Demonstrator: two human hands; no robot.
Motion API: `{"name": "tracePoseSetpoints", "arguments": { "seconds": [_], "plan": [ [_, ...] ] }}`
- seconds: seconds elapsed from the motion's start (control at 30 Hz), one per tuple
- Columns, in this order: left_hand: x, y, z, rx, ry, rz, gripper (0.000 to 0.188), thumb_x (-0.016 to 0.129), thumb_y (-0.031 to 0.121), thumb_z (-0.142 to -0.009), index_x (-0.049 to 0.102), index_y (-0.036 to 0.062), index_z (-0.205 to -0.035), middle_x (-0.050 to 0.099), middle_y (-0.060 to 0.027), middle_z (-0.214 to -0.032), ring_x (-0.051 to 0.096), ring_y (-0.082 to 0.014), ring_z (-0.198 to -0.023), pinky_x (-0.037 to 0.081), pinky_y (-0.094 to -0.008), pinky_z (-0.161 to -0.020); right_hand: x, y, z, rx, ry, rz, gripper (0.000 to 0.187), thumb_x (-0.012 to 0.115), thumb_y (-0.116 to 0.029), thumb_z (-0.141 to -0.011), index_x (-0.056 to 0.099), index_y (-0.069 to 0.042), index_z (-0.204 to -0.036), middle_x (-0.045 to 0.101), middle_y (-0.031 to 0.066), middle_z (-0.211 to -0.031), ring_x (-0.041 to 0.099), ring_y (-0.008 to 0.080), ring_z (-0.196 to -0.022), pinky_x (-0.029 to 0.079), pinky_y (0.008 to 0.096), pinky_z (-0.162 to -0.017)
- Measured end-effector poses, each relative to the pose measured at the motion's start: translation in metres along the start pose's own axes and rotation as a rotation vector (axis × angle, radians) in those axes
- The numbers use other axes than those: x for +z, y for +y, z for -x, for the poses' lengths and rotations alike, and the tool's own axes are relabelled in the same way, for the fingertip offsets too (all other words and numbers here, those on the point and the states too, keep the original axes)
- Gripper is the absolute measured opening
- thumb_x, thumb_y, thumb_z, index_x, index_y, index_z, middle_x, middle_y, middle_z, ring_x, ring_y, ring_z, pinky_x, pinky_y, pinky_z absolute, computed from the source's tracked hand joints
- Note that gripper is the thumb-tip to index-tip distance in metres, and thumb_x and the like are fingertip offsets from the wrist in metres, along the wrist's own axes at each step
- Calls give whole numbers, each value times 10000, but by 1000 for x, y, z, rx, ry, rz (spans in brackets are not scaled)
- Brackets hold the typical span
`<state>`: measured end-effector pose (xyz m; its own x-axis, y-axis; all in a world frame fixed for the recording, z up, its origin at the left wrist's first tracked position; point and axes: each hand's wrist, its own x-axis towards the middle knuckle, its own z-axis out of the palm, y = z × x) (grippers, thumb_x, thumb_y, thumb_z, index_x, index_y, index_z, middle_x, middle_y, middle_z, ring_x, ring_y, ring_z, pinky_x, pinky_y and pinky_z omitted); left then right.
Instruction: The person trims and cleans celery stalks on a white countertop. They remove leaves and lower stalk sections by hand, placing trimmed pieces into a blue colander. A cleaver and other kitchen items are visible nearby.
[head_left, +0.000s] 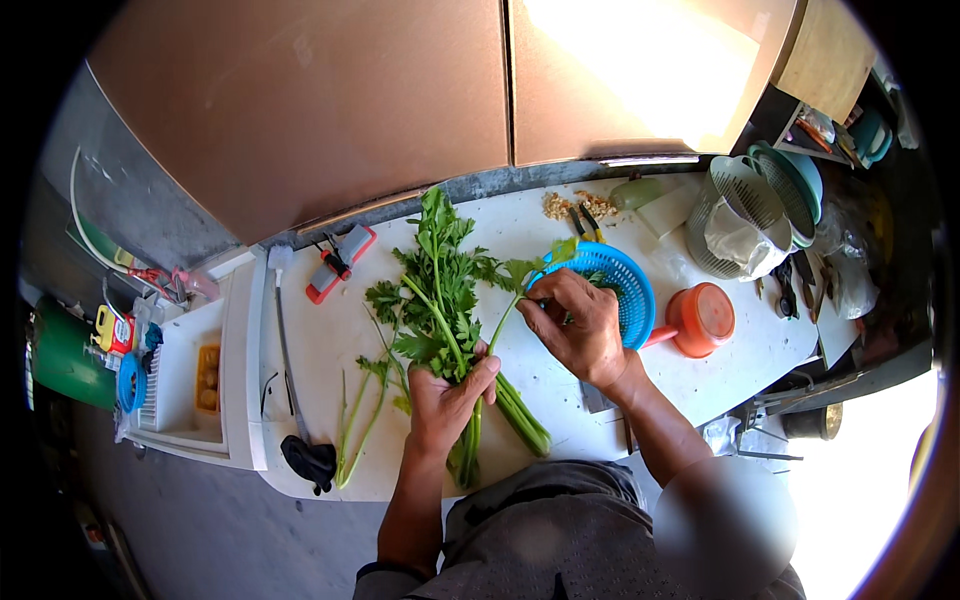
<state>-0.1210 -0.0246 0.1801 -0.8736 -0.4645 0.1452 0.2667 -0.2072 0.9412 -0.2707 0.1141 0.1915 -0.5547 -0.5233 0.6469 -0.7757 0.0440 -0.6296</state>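
Note:
A leafy green bunch of celery is held over the white table, its leaves pointing away from me and its cut stalks toward me. My left hand is closed round the stalks below the leaves. With fingertips pinched together, my right hand grips one slim celery stalk near its leafy top, off to the right of the bunch. Right behind that hand stands a blue colander with some green leaves in it, partly hidden by my fingers. A few thin loose celery stalks lie left of my left hand.
Right of the colander sits an orange plastic dipper. Behind are yellow-handled pliers, light crumbs and a pale basket. On the left lie a red-and-grey tool, a long-handled brush and a white sink.

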Motion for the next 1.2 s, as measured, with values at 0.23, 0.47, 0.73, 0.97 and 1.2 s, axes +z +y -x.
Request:
{"name": "tracePoseSetpoints", "arguments": {
  "seconds": [0.23,0.47,0.73,0.97,1.2],
  "plan": [
    [21,15,-22,44,38,-111,185,719,42,-975,635,-10,-1131,610,-18,-763,496,-62,-509,378,-234,-431,0,-10,-2,203,13,-252,197,747,-7,-927,708,23,-1118,670,79,-820,617,109,-603,496,272,-549],
    [24,12,-24,-19,67,-91,144,710,79,-996,674,19,-1122,568,39,-695,452,-22,-517,316,-210,-442,4,-2,4,410,60,-815,258,707,-2,-981,679,86,-1221,645,23,-843,564,59,-623,463,233,-528],
    [27,16,-22,-49,110,-66,57,693,60,-995,669,21,-1030,559,40,-666,452,-28,-500,311,-217,-434,-2,7,3,489,-83,-868,243,715,-30,-981,696,30,-1216,675,42,-886,590,69,-642,494,216,-511],
    [28,16,-21,-45,91,-94,65,687,68,-997,657,28,-957,550,40,-640,452,-39,-474,319,-228,-421,-16,1,-8,83,-189,-214,87,643,-24,-993,678,49,-1024,662,123,-864,636,208,-691,516,342,-619],
    [28,14,-21,-51,77,-79,74,679,67,-997,651,30,-940,542,37,-636,452,-44,-470,331,-232,-423,-14,-1,-4,426,-246,-609,158,612,-118,-1059,650,29,-1015,594,62,-819,563,153,-658,483,322,-609]
  ]
}}
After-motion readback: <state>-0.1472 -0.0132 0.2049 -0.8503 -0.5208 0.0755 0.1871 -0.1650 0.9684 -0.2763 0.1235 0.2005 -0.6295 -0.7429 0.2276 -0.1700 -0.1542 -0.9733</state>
